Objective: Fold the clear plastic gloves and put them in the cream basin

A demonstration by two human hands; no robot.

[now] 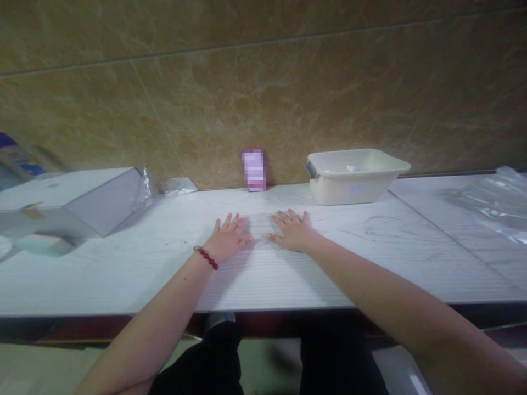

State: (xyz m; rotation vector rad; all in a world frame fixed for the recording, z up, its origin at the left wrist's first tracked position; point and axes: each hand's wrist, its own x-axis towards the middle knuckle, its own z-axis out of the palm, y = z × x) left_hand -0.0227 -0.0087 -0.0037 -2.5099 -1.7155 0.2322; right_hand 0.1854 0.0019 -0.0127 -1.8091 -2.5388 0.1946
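Both my hands lie flat on the white table [123, 274], fingers stretched out and pointing away from me. My left hand [228, 238] has a red bead bracelet [206, 257] on its wrist. My right hand [292, 230] rests close beside it. Between and partly under the hands lies a thin clear plastic sheet or bag [260, 230], hard to make out against the table; the thumbs and fingertips touch it.
A cream plastic basin [354, 175] stands at the back right by the tan wall. A small pink box [254, 170] leans on the wall. A white open box [69, 206] sits at left, crumpled clear plastic [177, 186] behind it. More clear plastic [494, 203] lies far right.
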